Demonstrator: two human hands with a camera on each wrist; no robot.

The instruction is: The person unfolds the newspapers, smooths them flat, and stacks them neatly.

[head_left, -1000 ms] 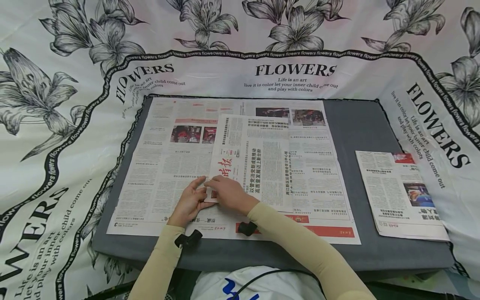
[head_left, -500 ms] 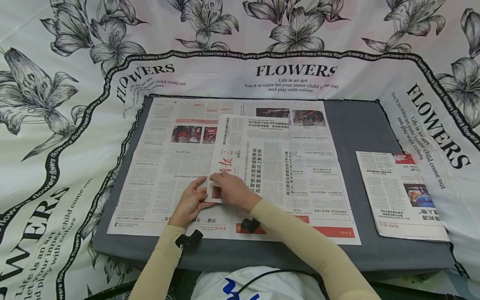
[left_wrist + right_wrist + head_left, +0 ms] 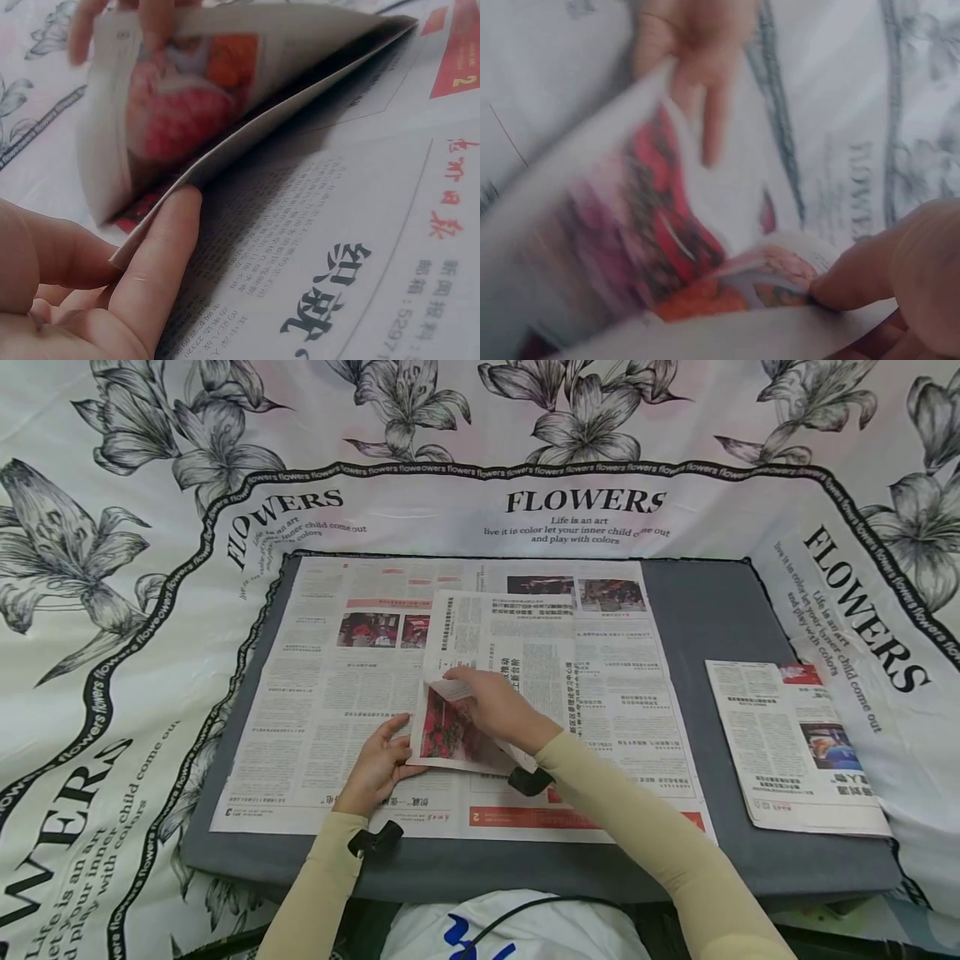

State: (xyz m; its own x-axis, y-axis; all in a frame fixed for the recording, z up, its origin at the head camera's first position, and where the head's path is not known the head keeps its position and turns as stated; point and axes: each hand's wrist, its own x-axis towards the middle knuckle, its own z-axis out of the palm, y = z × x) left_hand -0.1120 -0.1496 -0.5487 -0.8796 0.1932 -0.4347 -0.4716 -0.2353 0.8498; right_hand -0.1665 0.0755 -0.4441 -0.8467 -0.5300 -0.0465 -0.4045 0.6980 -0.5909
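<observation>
While my right hand (image 3: 501,708) pinches the lifted page (image 3: 187,112) of the folded newspaper (image 3: 525,631) atop the spread sheet (image 3: 318,714), my left hand (image 3: 377,770) gripping its near corner (image 3: 127,251), uneven pulling could tear it.

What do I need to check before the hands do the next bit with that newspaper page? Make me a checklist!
1. Right hand pinching the raised page: ok.
2. Left hand holding the lower page at its edge: ok.
3. Raised page lying flat: not ok, it's bent up.
4. Just one sheet raised: cannot tell.
5. Open newspaper underneath spread out: ok.
6. Newspaper on the right apart from both hands: ok.
</observation>
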